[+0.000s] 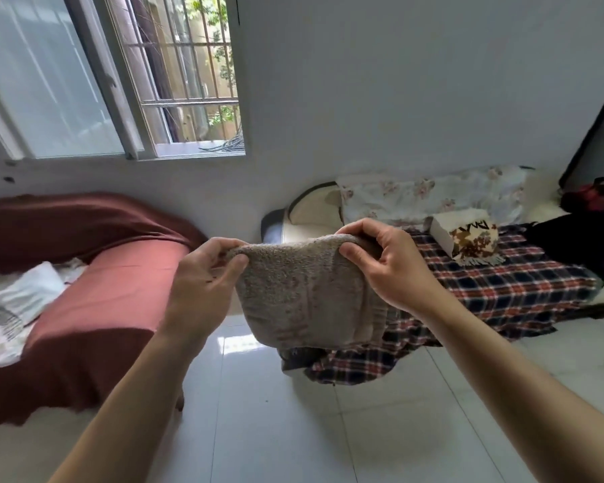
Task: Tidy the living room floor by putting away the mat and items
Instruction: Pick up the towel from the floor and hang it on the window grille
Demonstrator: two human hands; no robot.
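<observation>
A folded beige mat (304,291) is being held up over the tiled floor (276,413), its top edge being pinched by the left hand (206,273) and right hand (384,266). Below the pinches, folds could be loosened by slack.

A white tiled floor (293,430) carries two sofas. The left sofa (119,273) wears a red-brown cover, with pale cloths (25,298) lying on its seat. The right sofa (307,214) holds a plaid blanket (502,287) (its near edge spills down toward the tiles), and on that rest a tissue box (464,235), a floral pillow (433,196) and dark clothing (579,238).
</observation>
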